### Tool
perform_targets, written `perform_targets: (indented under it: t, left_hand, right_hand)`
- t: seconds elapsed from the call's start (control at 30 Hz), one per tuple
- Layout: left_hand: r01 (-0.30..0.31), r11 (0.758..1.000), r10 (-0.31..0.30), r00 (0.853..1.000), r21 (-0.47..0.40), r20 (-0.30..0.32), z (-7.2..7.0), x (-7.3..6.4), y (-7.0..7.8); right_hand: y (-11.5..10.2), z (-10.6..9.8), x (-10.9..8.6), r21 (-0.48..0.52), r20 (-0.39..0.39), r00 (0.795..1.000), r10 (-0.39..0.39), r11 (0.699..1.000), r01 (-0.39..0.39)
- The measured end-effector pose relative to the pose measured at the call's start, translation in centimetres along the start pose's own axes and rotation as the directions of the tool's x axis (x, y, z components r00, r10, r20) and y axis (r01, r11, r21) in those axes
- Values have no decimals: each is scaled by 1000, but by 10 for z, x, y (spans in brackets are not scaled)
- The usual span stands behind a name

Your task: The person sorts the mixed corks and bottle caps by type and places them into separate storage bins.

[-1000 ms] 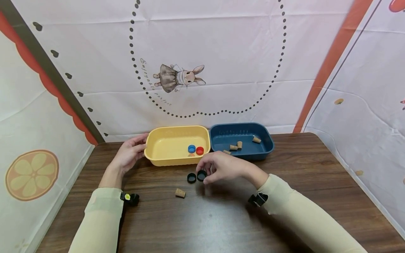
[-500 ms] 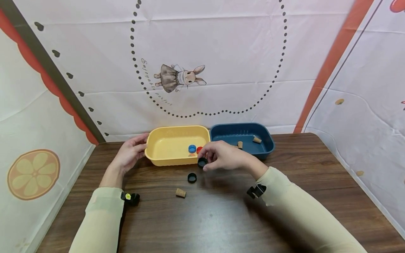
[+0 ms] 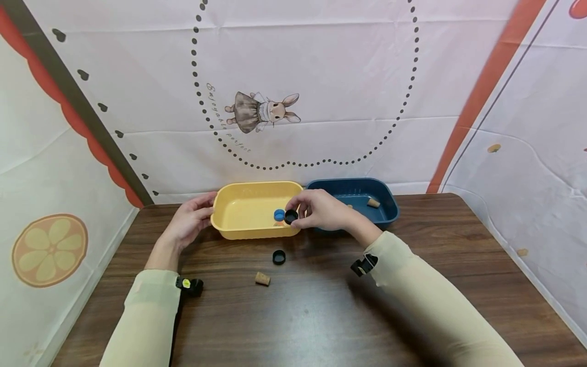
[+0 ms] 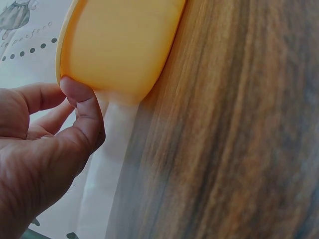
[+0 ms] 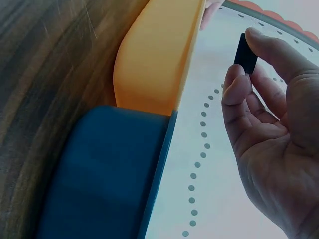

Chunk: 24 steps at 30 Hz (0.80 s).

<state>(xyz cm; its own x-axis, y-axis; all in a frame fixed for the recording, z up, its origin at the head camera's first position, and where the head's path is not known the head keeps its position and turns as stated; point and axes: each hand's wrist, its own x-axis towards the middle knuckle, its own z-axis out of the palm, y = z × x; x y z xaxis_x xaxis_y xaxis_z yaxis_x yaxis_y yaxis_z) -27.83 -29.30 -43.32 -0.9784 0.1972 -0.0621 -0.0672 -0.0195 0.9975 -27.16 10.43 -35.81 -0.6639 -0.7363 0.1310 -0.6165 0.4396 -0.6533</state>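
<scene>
My right hand (image 3: 323,211) pinches a black bottle cap (image 3: 291,217) between thumb and fingers, over the near right corner of the yellow plastic bin (image 3: 252,233). In the right wrist view the cap (image 5: 245,55) shows edge-on, above the rim. My left hand (image 3: 190,221) holds the bin's left end; in the left wrist view a fingertip presses the end wall (image 4: 109,55) just under the rim. A blue cap (image 3: 279,215) lies inside the bin. A second black cap (image 3: 278,257) and a cork (image 3: 262,278) lie on the table in front.
A dark blue bin (image 3: 390,216) stands against the yellow one's right side. Corks (image 3: 373,203) lie in it, partly hidden by my right hand. The wooden table (image 3: 302,326) meets a printed cloth (image 3: 344,102) at the back.
My right hand has lifted the black cap off the table and carried it up and away over the yellow bin, now covering the red cap there. My left hand stays at the bin's end.
</scene>
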Motion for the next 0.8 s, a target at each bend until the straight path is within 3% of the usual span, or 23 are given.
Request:
perform_targets:
  t: [0.33, 0.8]
  left_hand:
    - [-7, 1000, 7, 1000, 17, -3, -1, -1, 0]
    - [-13, 999, 14, 1000, 36, -5, 0, -1, -1]
  right_hand:
    - [6, -5, 16, -27, -67, 995, 80, 996, -82]
    - [21, -7, 37, 10, -133, 976, 173, 985, -173]
